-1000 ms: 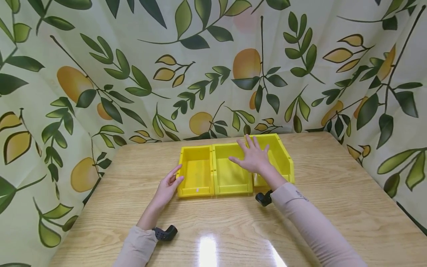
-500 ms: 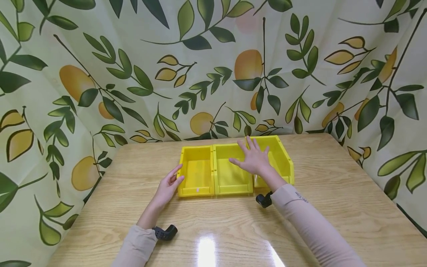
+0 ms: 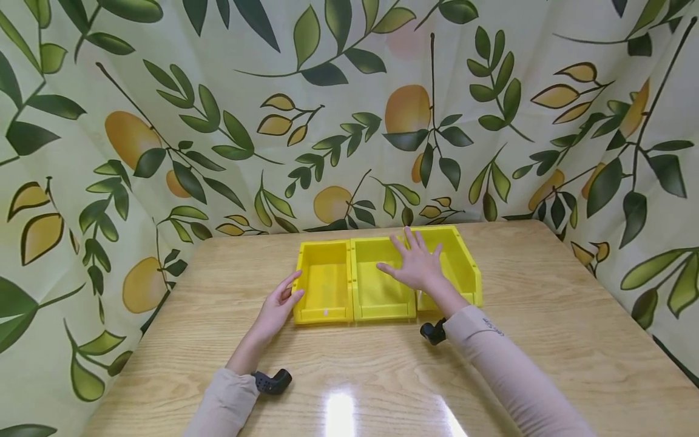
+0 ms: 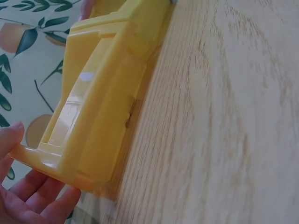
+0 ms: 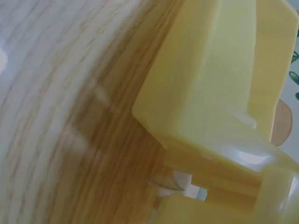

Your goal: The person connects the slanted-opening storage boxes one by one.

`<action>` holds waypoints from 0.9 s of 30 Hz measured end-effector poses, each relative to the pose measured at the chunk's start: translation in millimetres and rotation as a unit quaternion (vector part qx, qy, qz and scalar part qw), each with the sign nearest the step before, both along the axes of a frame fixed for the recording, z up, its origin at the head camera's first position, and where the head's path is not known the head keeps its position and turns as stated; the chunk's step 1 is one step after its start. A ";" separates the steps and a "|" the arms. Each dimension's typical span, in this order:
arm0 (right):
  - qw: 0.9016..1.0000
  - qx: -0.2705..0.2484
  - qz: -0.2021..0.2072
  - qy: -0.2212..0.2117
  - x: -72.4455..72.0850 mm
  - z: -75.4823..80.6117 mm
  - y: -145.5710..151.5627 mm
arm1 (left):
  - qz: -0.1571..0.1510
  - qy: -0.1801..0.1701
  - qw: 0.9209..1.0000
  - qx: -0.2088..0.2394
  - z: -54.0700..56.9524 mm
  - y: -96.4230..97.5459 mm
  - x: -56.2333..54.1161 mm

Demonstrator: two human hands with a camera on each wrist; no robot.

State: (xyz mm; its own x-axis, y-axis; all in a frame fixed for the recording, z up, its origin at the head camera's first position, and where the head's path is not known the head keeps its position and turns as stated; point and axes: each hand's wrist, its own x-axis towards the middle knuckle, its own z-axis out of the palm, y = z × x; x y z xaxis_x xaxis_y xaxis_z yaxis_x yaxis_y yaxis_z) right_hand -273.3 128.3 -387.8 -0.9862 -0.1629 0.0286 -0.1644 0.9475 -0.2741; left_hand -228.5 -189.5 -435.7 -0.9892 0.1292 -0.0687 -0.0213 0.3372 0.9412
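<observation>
Three yellow plastic storage bins stand side by side near the back of the table. My left hand (image 3: 275,309) grips the side wall of the left bin (image 3: 323,315), thumb at the rim and fingers along the outside; the left wrist view shows the thumb (image 4: 10,136) on that edge. Over the divide between the middle bin (image 3: 384,311) and the right bin (image 3: 471,270), my right hand (image 3: 417,265) is spread wide, holding nothing. The right bin sits slightly farther back, with a small gap beside it in the right wrist view, where the right hand is out of sight.
The wooden table (image 3: 360,364) reaches back to a leaf-and-fruit patterned curtain (image 3: 349,152) close behind the bins. Black wrist-worn devices show at the left cuff (image 3: 273,382) and beneath the right cuff. Bright light reflections lie on the front of the table.
</observation>
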 end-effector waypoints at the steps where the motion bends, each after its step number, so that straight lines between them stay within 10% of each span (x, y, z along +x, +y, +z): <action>1: 1.000 -0.002 -0.001 0.003 -0.5 -0.5 -0.1 | -0.001 0.003 1.000 0.001 -0.4 -0.2 -0.3; 27: 0.999 -0.035 -0.004 0.006 0.7 -24.0 -0.6 | -0.004 0.002 1.000 0.007 -5.1 -0.7 -3.7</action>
